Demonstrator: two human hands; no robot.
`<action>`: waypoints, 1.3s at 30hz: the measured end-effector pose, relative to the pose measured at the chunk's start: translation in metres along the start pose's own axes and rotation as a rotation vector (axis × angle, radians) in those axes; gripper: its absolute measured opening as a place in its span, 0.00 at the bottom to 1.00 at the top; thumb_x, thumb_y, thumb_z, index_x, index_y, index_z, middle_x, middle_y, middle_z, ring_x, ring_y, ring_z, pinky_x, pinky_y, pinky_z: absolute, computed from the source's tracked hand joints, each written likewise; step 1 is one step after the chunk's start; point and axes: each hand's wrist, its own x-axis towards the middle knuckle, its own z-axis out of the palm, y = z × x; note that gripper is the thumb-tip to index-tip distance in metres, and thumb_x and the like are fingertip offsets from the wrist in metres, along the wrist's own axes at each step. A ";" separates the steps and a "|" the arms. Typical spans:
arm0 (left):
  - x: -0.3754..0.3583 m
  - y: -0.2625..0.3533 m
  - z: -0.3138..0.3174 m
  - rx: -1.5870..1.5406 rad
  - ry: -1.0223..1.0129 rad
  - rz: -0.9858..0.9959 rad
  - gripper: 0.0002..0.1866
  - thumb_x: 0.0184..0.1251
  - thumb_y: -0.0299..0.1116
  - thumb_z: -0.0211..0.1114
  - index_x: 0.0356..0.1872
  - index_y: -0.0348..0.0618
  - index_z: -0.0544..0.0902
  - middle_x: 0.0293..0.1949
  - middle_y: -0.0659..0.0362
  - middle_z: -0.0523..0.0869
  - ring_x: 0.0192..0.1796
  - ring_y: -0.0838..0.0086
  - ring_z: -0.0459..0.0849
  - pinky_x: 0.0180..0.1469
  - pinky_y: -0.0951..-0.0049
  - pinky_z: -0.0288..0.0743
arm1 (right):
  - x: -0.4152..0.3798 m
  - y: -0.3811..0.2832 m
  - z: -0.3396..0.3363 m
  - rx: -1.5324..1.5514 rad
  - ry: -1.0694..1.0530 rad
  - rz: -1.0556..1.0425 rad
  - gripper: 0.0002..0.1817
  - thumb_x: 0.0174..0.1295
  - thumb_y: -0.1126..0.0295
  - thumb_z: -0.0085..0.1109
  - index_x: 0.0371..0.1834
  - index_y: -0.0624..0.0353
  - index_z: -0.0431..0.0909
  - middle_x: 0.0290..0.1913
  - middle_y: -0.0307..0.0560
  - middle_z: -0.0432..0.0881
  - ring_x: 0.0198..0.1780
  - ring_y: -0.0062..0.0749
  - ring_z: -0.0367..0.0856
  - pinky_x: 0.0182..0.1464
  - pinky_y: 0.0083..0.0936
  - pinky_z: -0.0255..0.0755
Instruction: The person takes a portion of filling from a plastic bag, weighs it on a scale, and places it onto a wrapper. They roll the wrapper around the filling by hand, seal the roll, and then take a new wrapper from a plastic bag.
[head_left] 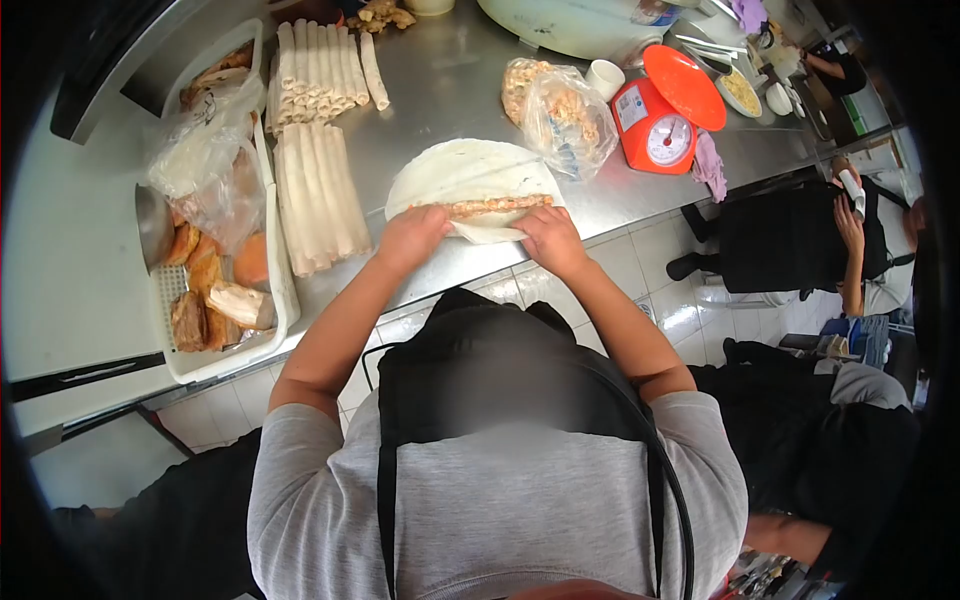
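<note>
A round, pale wrapper (470,168) lies on the steel table at its near edge, with a strip of pinkish minced filling (490,206) across it. At the wrapper's near left edge, my left hand (415,236) grips the sheet, its fingers curled by one end of the filling. My right hand (551,238) has its fingers closed on the near right edge. Between the hands, the near flap is lifted up against the filling. Finished-looking pale rolls (318,200) lie in stacked rows left of the wrapper.
A plastic bag of filling (570,122), a white cup (604,78) and a red kitchen scale (668,140) stand right of the wrapper. A white basket (287,300) holds brownish food pieces at left. Co-workers (790,240) are on the right; a purple cloth (709,165) lies by the scale.
</note>
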 end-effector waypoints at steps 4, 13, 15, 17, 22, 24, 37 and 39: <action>-0.024 0.015 0.001 -0.035 -0.029 0.079 0.13 0.50 0.38 0.63 0.33 0.45 0.73 0.29 0.55 0.77 0.34 0.61 0.77 0.34 0.65 0.71 | -0.013 0.002 -0.012 0.062 -0.103 -0.096 0.10 0.40 0.72 0.62 0.29 0.49 0.77 0.31 0.37 0.74 0.40 0.34 0.71 0.43 0.30 0.61; -0.029 0.024 -0.003 -0.122 0.208 -0.150 0.07 0.48 0.31 0.64 0.26 0.42 0.76 0.30 0.54 0.76 0.35 0.58 0.76 0.35 0.62 0.69 | 0.007 0.013 -0.020 0.106 0.102 -0.001 0.05 0.45 0.70 0.61 0.26 0.52 0.76 0.29 0.39 0.76 0.37 0.36 0.72 0.43 0.31 0.61; -0.015 0.017 -0.001 -0.127 0.211 -0.289 0.08 0.50 0.34 0.63 0.26 0.41 0.76 0.29 0.52 0.76 0.34 0.56 0.76 0.34 0.61 0.69 | 0.022 0.020 -0.011 0.103 0.092 0.090 0.04 0.48 0.68 0.60 0.26 0.53 0.77 0.28 0.40 0.76 0.37 0.37 0.73 0.43 0.32 0.61; -0.005 0.010 0.000 -0.098 0.157 -0.403 0.11 0.53 0.37 0.62 0.27 0.40 0.75 0.28 0.50 0.77 0.33 0.54 0.76 0.34 0.60 0.68 | 0.031 0.026 0.001 0.096 0.068 0.188 0.05 0.48 0.67 0.60 0.26 0.53 0.77 0.27 0.41 0.76 0.37 0.37 0.73 0.43 0.33 0.61; 0.004 0.005 -0.001 -0.079 0.008 -0.532 0.14 0.53 0.42 0.60 0.27 0.40 0.75 0.27 0.48 0.79 0.32 0.54 0.77 0.33 0.59 0.69 | 0.042 -0.010 -0.005 -0.124 0.196 -0.045 0.08 0.44 0.67 0.61 0.29 0.53 0.78 0.36 0.41 0.76 0.41 0.37 0.72 0.45 0.34 0.62; 0.003 0.004 -0.001 -0.090 -0.016 -0.549 0.14 0.53 0.42 0.61 0.26 0.40 0.75 0.26 0.48 0.79 0.32 0.55 0.78 0.33 0.60 0.68 | 0.039 -0.017 0.005 0.022 0.065 -0.117 0.09 0.45 0.67 0.61 0.31 0.53 0.78 0.35 0.41 0.76 0.41 0.37 0.72 0.45 0.33 0.64; 0.007 0.005 -0.002 -0.048 -0.122 -0.594 0.16 0.50 0.45 0.64 0.25 0.42 0.75 0.25 0.51 0.80 0.32 0.58 0.78 0.33 0.63 0.69 | 0.055 -0.017 0.006 0.154 -0.341 -0.068 0.11 0.46 0.64 0.61 0.32 0.54 0.80 0.34 0.43 0.78 0.42 0.40 0.73 0.46 0.31 0.67; 0.009 0.003 -0.003 -0.044 -0.120 -0.591 0.17 0.49 0.46 0.64 0.25 0.42 0.75 0.25 0.51 0.80 0.32 0.59 0.79 0.33 0.63 0.69 | 0.061 -0.023 0.011 0.166 -0.318 -0.074 0.11 0.45 0.64 0.61 0.31 0.55 0.80 0.34 0.44 0.78 0.41 0.40 0.74 0.46 0.32 0.67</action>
